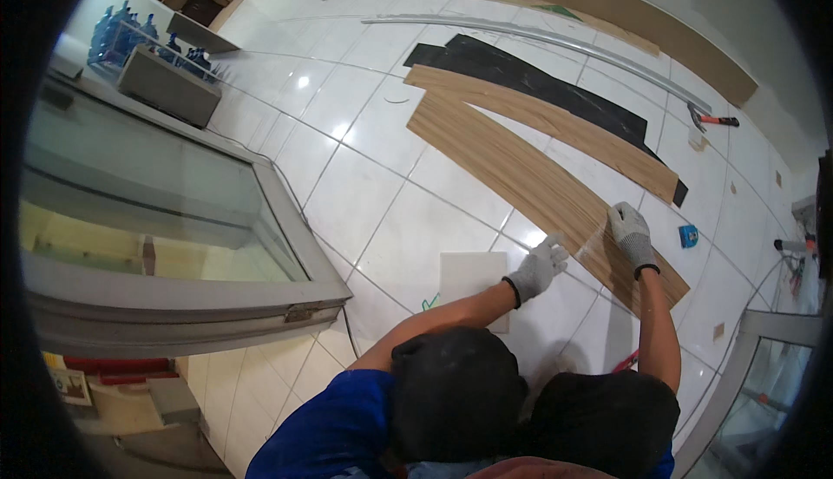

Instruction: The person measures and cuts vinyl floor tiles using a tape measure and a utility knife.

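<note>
A long wood-grain plank [521, 180] lies flat on white floor tiles, running from the far middle toward my right knee. My right hand [632, 234], in a grey knit glove with a dark cuff, is over the plank's near part with its fingers curled down. What those fingers hold, if anything, is hidden. Beside it, a pale see-through patch [593, 243] shows on the plank; its kind is unclear. My left hand [540, 269], gloved alike, hovers left of the plank's edge, fingers apart and holding nothing.
Behind lie a second wood-grain plank [555, 119], black sheets [538, 80] and a long metal strip [555, 38]. A blue tape measure [688, 236] and a hammer [713, 120] are at right. A white square tile [473, 275] lies near my left forearm; a glass door [173, 210] stands left.
</note>
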`<move>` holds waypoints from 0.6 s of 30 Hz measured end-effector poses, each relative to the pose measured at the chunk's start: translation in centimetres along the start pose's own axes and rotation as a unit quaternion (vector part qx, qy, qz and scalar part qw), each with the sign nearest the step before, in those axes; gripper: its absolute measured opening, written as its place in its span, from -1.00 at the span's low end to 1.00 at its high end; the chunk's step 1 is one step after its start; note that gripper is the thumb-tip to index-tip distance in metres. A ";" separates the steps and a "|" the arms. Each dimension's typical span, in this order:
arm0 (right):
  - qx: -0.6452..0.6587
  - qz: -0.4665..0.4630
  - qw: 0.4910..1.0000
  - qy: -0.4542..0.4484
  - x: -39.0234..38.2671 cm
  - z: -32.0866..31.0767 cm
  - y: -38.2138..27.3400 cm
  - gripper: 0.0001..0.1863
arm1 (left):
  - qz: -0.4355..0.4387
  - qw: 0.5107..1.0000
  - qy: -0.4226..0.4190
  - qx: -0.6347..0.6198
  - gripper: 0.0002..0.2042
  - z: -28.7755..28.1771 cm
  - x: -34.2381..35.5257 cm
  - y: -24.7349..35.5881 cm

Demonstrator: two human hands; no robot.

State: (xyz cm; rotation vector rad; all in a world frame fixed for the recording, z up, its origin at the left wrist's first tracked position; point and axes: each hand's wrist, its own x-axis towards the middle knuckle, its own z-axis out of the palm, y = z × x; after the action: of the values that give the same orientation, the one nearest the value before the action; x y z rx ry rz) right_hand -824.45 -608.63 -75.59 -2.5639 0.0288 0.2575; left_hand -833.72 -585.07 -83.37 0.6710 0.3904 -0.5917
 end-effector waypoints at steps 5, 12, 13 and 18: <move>-0.022 -0.077 0.995 0.062 -4.4 -3.0 -5.8 -0.67 | -0.013 0.999 0.032 -0.035 -0.62 0.6 -2.5 3.4; -0.068 -0.082 0.992 0.074 -5.7 -7.2 -10.6 -0.64 | 0.000 0.991 -0.011 -0.130 -0.36 7.0 -8.7 10.6; -0.067 -0.079 0.992 0.072 -6.4 -8.4 -12.1 -0.64 | 0.021 0.992 0.000 -0.126 -0.37 7.6 -9.7 11.2; -0.043 -0.102 0.984 0.136 -8.8 -12.2 -14.7 -0.57 | 0.054 0.990 0.006 -0.133 -0.41 10.8 -12.3 12.0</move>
State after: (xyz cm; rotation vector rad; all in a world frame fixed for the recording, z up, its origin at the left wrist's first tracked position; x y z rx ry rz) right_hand -829.81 -603.05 -56.03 -2.6441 -0.1441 -0.1744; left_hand -834.11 -580.14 -63.67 0.4368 0.4322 -0.4240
